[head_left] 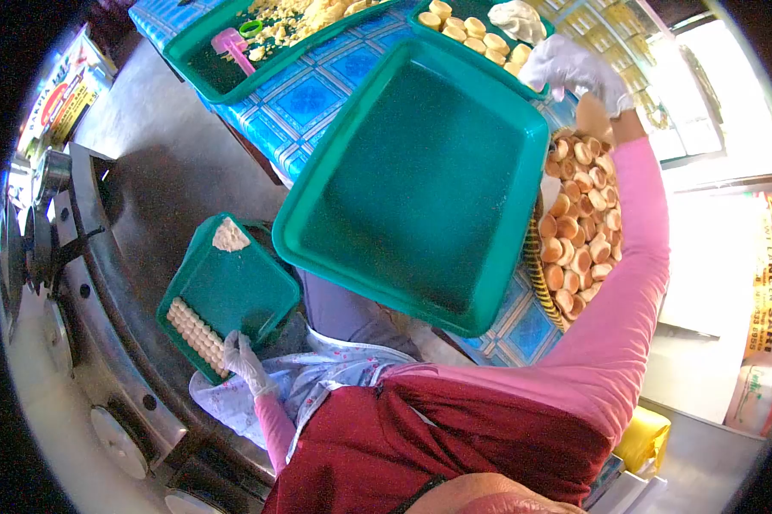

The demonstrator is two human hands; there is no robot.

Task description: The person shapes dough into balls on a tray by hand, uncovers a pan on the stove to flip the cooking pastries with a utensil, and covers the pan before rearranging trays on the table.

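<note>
My left hand (247,367), in a whitish glove, is at the near edge of a small green tray (240,295); its fingers are pressed together beside rows of small pale dough pieces (196,334), and what they hold is too small to tell. A patch of white dough or flour (230,236) lies in that tray's far corner. My right hand (573,75), also gloved, is bent at the corner of a green tray of pale round pieces (474,36), beside a white dough lump (517,21). Its fingers are curled; their contents are hidden.
A large green tray (420,171) lies between my arms on the blue patterned tablecloth (305,94). Browned round pastries (583,223) fill a basket at right. Another green tray (202,73) holds yellowish crumbly pieces and a pink scoop (232,47). Metal equipment (125,343) stands at left.
</note>
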